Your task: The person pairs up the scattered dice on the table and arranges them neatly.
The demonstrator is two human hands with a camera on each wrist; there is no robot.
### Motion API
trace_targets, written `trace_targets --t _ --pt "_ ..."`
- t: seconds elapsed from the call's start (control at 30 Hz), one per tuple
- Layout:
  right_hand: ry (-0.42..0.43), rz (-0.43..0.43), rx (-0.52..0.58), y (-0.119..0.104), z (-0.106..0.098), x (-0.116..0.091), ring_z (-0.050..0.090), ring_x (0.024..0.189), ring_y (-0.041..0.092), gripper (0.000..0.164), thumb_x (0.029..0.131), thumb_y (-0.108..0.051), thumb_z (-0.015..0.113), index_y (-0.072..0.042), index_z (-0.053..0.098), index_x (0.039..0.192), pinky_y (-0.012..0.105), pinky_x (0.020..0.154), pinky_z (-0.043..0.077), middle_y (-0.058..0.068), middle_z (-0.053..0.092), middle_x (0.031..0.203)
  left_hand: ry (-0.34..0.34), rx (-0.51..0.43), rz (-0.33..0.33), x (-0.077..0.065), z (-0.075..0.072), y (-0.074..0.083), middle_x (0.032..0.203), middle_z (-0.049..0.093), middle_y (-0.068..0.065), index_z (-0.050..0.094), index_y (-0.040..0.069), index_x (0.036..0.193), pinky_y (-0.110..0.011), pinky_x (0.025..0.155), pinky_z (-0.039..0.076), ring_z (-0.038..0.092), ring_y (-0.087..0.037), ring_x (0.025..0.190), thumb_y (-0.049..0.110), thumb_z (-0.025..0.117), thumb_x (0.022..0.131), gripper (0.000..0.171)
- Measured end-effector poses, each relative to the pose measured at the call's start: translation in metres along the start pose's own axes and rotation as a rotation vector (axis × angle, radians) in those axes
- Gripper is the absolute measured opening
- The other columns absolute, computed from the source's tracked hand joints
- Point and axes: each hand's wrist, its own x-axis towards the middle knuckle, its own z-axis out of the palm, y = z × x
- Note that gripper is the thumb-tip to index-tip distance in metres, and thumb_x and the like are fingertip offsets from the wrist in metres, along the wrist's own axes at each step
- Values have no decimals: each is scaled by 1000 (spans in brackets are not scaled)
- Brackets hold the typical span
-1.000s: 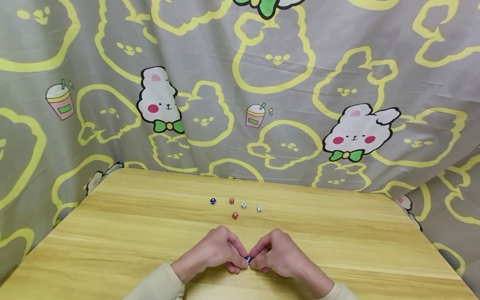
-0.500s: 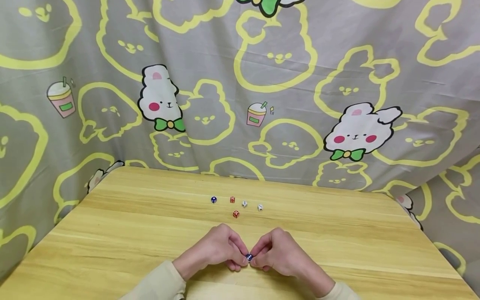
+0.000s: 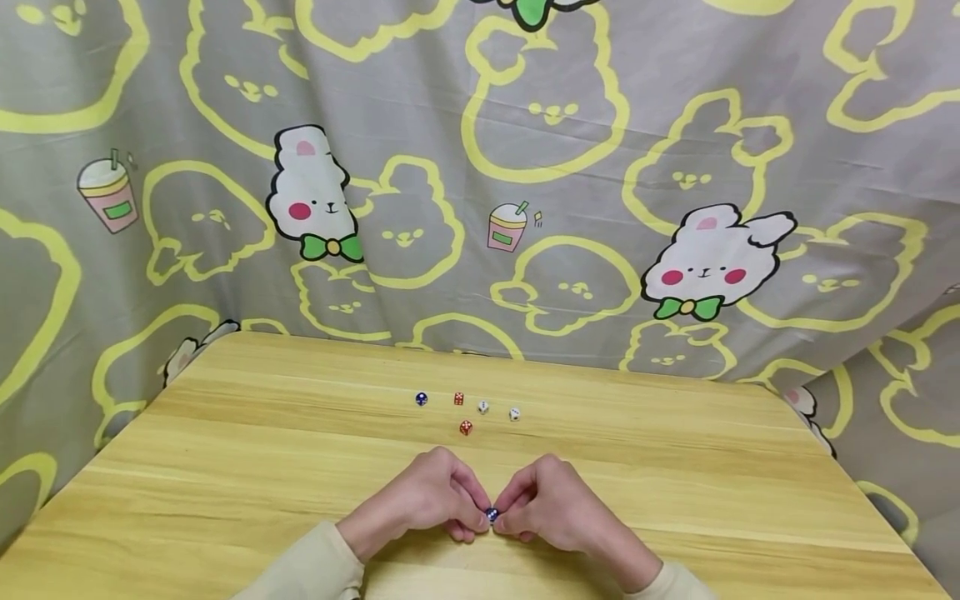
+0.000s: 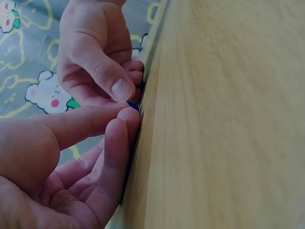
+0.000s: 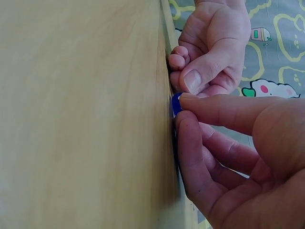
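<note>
At the near part of the wooden table, a small blue die (image 3: 492,515) with white pips sits between my two hands. My left hand (image 3: 435,493) pinches it from the left with thumb and forefinger. From the right, the thumb and forefinger of my right hand (image 3: 551,504) pinch it too. In the right wrist view a blue side of the die (image 5: 177,103) shows between the fingertips, close to the tabletop. Only a sliver of the die (image 4: 133,105) shows in the left wrist view; fingers cover the rest.
Farther back on the table (image 3: 675,467) lie a second blue die (image 3: 422,399), a red die (image 3: 459,399), another red die (image 3: 467,427) nearer me, a white die (image 3: 483,407) and another white die (image 3: 514,414). A patterned grey curtain (image 3: 420,100) hangs behind the table.
The head view has shifted a little. Both hands stay together at the blue die in nearly the same pose, and the dice farther back lie as before.
</note>
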Motion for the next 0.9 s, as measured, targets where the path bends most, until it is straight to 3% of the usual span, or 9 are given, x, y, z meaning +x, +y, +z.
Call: trace_targets --t 0.9 --pt "0 15 7 0 0 -1 65 57 10 12 79 -3 90 -9 81 82 26 55 56 1 74 68 -18 27 12 1 -2 0 70 77 -10 76 0 87 -26 56 62 70 -12 56 -3 85 79 13"
